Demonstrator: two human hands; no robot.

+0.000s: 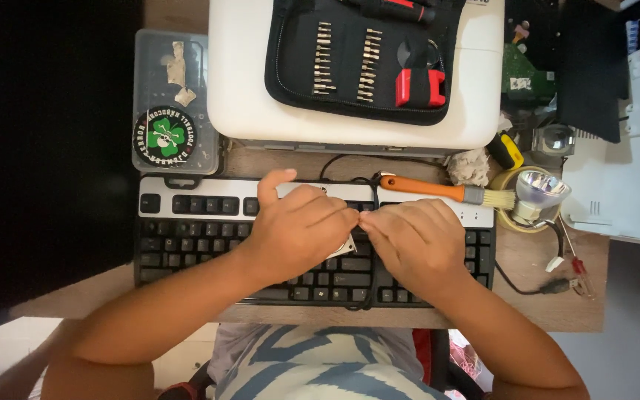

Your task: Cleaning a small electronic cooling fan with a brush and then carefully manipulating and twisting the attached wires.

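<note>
Both hands, left (298,230) and right (416,241), met fingertip to fingertip, curled around a small silver part (344,249) at the keyboard's (187,230) centre; brush (438,190) lay at one o'clock.

We have one view only, from a camera worn on the head, looking almost straight down over the chest onto the desk (557,311). It sits close: both forearms enter from the bottom edge and the hands fill the middle, over the keyboard (187,237). The top of the frame is the far side of the desk, where we see the white case (246,96) with the bit kit (298,52) cut off by the edge. To the left the frame falls into darkness; there is no second view to share anything with.
</note>
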